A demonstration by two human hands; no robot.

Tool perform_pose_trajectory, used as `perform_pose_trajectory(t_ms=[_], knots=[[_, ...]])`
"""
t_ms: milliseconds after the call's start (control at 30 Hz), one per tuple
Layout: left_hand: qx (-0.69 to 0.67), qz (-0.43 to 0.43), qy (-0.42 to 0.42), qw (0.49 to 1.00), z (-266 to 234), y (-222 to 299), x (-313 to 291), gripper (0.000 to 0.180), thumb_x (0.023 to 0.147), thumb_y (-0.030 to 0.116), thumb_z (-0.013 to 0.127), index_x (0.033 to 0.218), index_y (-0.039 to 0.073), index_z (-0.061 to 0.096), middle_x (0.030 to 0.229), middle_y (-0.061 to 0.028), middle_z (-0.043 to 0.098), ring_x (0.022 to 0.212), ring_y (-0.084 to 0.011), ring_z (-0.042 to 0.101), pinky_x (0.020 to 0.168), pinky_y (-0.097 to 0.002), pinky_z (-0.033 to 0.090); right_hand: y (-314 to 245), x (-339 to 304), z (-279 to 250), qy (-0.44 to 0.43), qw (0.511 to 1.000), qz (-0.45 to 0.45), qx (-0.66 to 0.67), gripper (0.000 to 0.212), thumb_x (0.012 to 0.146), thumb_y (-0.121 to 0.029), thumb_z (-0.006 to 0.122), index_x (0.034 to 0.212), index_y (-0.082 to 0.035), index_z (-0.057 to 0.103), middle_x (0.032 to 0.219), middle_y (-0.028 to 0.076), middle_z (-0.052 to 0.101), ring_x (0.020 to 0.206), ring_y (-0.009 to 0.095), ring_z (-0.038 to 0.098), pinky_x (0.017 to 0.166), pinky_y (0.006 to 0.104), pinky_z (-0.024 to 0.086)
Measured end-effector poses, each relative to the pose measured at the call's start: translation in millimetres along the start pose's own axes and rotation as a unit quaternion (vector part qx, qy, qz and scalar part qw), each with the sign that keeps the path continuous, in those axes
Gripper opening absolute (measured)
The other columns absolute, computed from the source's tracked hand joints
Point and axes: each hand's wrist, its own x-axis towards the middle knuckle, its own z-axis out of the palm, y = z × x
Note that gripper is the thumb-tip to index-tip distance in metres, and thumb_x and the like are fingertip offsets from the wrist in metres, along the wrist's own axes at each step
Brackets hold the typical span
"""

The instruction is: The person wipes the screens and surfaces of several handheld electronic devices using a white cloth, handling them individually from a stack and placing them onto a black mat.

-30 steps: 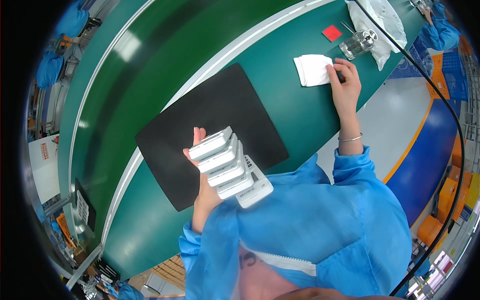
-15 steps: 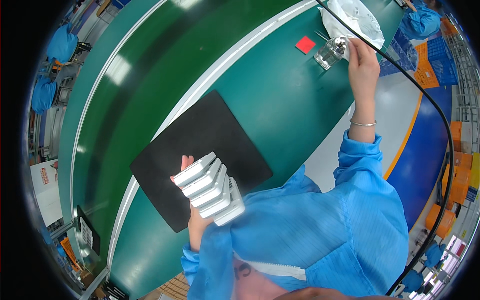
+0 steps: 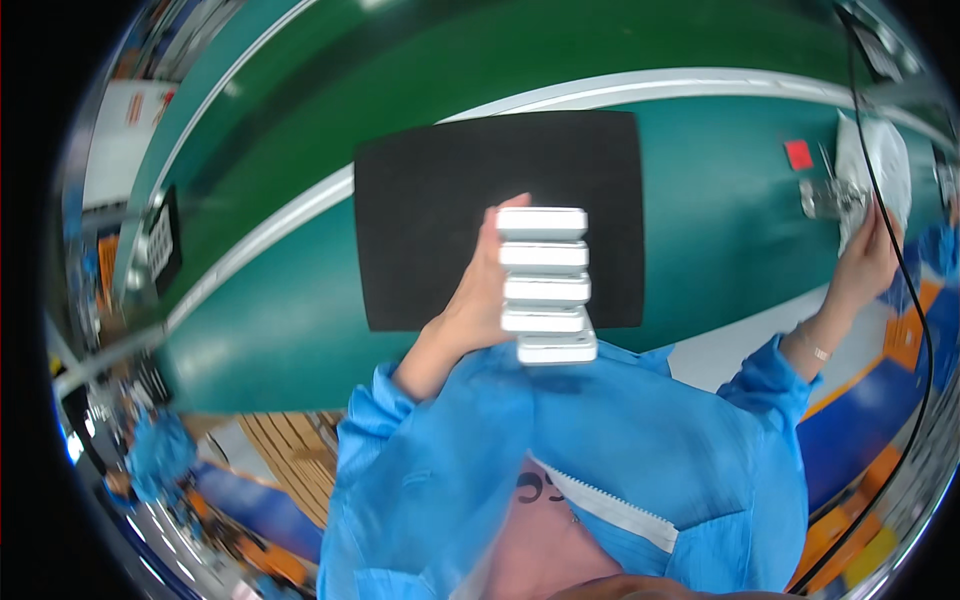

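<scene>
My left hand (image 3: 476,290) is wrapped round the side of several white rectangular plastic housings (image 3: 545,257), fanned in a stack above the black mat (image 3: 425,230) and near my chest. At the far right, my right hand (image 3: 872,255) reaches out with its fingers pinched together beside a clear bottle with a metal top (image 3: 820,200). Something whitish shows at those fingertips, too small and blurred to name. A white plastic bag (image 3: 885,150) lies just beyond my right hand.
A red square (image 3: 798,155) and a thin metal tool (image 3: 826,160) lie beside the bottle on the green table (image 3: 710,220). A black cable (image 3: 918,310) hangs across the right side. Past a white rail runs a darker green surface (image 3: 600,45). Another person in blue (image 3: 160,455) is at lower left.
My view has turned toward the right, so the mat now looks nearly square-on. The housings stay in my left hand, now more upright in view. My right hand remains by the bottle.
</scene>
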Motion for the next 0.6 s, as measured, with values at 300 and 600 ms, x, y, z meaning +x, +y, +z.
perform_pose_trajectory(t_ms=[300, 600], knots=[[0.122, 0.181, 0.018, 0.976, -3.3, -12.7, -3.7, 0.136, 0.064, 0.029, 0.090, 0.154, 0.007, -0.011, 0.148, -0.0275, 0.029, 0.130, -0.0465, 0.040, 0.106, -0.0490, 0.039, -196.8, -19.2, -12.3, -0.167, 0.826, -0.214, 0.495, 0.025, 0.075, 0.003, 0.069, 0.098, -0.003, 0.070, 0.104, 0.012, 0.066, 0.089, 0.027, 0.063, 0.079, 0.0327, 0.051], [0.058, 0.139, 0.008, 0.989, -2.1, -9.5, -1.9, 0.128, 0.067, 0.024, 0.089, 0.154, 0.011, -0.004, 0.145, -0.0258, 0.032, 0.128, -0.0406, 0.044, 0.104, -0.0440, 0.044, -229.3, 17.2, -24.5, -0.205, 0.774, -0.447, 0.399, 0.032, 0.067, -0.012, 0.066, 0.098, -0.005, 0.068, 0.103, 0.008, 0.064, 0.090, 0.025, 0.062, 0.082, 0.0377, 0.054]])
